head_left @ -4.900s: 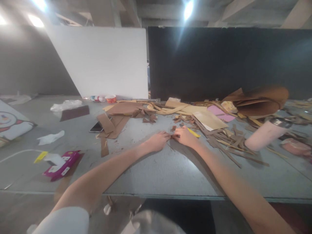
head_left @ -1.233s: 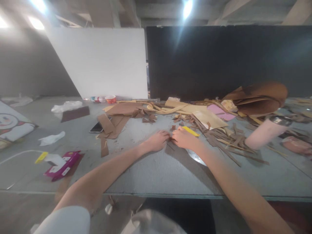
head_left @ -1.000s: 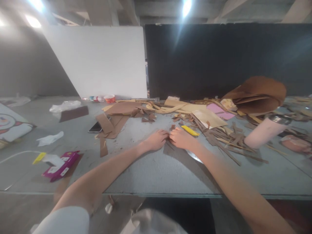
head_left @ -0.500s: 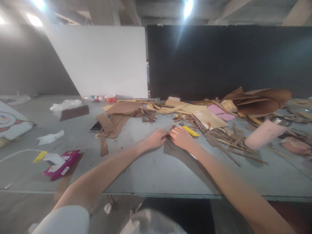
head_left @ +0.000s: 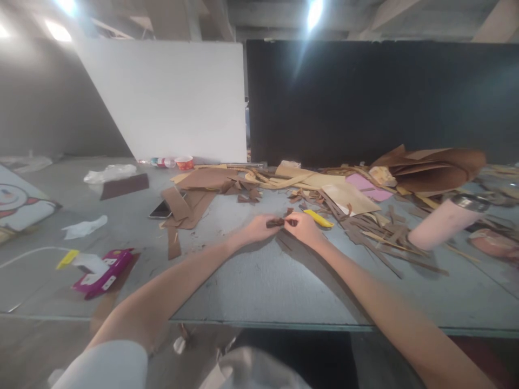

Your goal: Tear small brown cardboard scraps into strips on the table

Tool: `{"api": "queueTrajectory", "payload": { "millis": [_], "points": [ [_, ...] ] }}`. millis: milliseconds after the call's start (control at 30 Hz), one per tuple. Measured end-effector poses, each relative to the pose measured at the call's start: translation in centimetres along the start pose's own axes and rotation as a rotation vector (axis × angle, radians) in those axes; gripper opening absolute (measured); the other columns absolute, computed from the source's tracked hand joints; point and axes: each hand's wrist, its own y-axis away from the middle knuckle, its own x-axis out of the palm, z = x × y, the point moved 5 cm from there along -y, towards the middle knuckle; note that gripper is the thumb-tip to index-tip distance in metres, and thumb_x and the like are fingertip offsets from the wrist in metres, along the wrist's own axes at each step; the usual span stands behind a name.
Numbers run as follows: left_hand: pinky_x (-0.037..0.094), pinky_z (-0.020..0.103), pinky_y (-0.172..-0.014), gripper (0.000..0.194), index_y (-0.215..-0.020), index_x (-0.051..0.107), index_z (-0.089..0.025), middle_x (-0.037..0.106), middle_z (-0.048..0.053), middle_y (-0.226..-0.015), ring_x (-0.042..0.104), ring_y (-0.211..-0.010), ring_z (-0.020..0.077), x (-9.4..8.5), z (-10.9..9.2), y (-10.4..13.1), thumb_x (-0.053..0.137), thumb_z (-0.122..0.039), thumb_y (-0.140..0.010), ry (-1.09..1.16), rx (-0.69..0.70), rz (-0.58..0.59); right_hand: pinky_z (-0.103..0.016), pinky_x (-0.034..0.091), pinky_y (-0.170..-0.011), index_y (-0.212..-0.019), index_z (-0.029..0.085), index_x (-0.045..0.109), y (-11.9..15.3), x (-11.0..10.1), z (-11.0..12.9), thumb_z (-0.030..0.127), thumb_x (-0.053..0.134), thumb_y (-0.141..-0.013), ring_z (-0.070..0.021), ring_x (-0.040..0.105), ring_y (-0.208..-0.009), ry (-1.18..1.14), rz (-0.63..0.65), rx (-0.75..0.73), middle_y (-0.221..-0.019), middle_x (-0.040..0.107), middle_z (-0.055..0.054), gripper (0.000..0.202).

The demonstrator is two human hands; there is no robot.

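My left hand [head_left: 259,228] is closed round a small dark brown piece [head_left: 275,222], which looks like leather or card, just above the grey table [head_left: 251,292]. The fingers of my right hand [head_left: 303,227] pinch at the right end of the same piece, close to the left fingertips. What lies inside the left palm is hidden. A slim yellow object [head_left: 319,218], its kind unclear, lies just right of my right hand. Beyond it, brown strips [head_left: 377,237] are strewn in a loose heap. Small brown scraps [head_left: 247,195] lie farther back.
At the right lies a pink bottle [head_left: 444,221] with a metal cap. A rolled brown sheet [head_left: 438,167] sits behind it. To the left are a phone [head_left: 160,210] partly under brown pieces, a purple power strip [head_left: 107,273] with a white cable, and crumpled tissue [head_left: 85,227].
My hands have turned and drawn slightly apart, so the dark brown piece between the fingertips now shows. My left hand has shifted a little left. The things on the table stay put.
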Motion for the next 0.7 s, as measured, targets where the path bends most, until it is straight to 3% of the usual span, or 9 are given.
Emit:
{"api": "queueTrajectory", "payload": {
  "millis": [200,400,700],
  "points": [
    [0.055,0.031,-0.083,0.045,-0.092,0.083,-0.019,0.081,0.004,-0.089,0.070,-0.087,0.0210,-0.7,0.5,0.0,0.068,-0.061,-0.094,0.087,-0.151,-0.086,-0.032,0.049,-0.071,-0.079,0.021,0.077,0.0,0.2,0.2,0.033,0.064,-0.089,-0.0221,0.069,-0.075,-0.154,-0.021,0.143,-0.080,0.078,-0.005,0.020],
    [0.055,0.032,-0.083,0.042,-0.090,0.084,-0.018,0.082,0.006,-0.091,0.072,-0.086,0.0215,-1.0,1.0,0.1,0.076,-0.059,-0.087,0.196,-0.186,-0.146,-0.034,0.049,-0.074,-0.078,0.022,0.074,0.1,-0.1,0.9,0.038,0.063,-0.088,-0.0238,0.069,-0.077,-0.191,0.002,0.155,-0.080,0.078,-0.005,0.022],
    [0.055,0.032,-0.082,0.039,-0.087,0.086,-0.018,0.083,0.006,-0.090,0.073,-0.084,0.0208,-1.1,1.3,0.2,0.081,-0.056,-0.084,0.274,-0.213,-0.097,-0.031,0.050,-0.076,-0.089,0.022,0.075,0.0,0.5,0.3,0.048,0.062,-0.093,-0.0223,0.067,-0.084,-0.287,0.100,0.144,-0.090,0.077,-0.005,0.029]
  ]
}}
